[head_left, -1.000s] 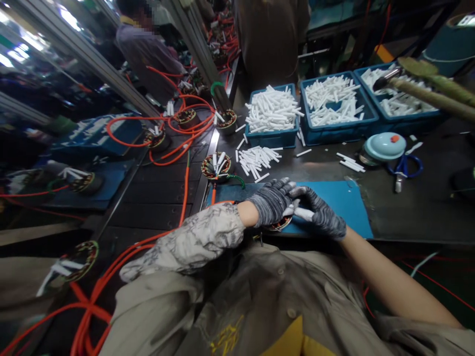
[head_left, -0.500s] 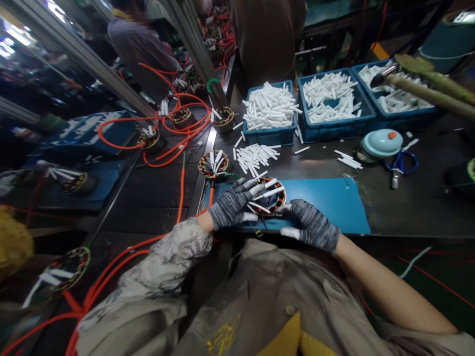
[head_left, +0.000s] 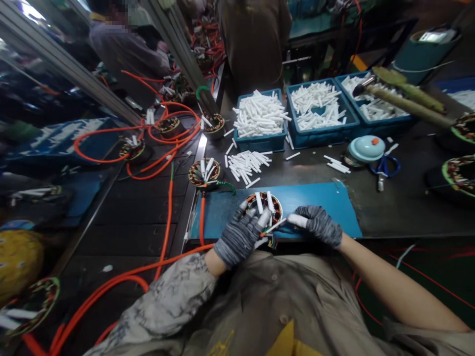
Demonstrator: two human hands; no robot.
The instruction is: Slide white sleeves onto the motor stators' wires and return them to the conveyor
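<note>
A ring-shaped motor stator [head_left: 277,206] with dark red windings lies on the blue mat before me. Two white tubes [head_left: 259,201] stick up from its middle. My left hand [head_left: 239,238], in a grey glove with white fingertips, is closed over the stator's near left side. Its thumb is low by some coloured wire ends [head_left: 264,232]. To the right, my gloved right hand [head_left: 318,225] pinches the outer end of a slim white tube [head_left: 276,225] between thumb and forefinger. The tube's other end meets the wires beside my left fingers, which partly hide the stator.
Blue bins [head_left: 260,142] of white tubes stand behind the mat [head_left: 315,198], with a loose tube pile [head_left: 247,165] in front. Another stator [head_left: 204,173] and orange hoses [head_left: 169,207] lie left. A lidded jar [head_left: 366,148] and scissors [head_left: 388,167] sit right. Co-workers [head_left: 128,44] stand beyond.
The view has shifted right. My left hand has turned and moved toward the stator's near side. My right hand has left the stator's rim and now pinches a tube. The stator's tubes stand more upright.
</note>
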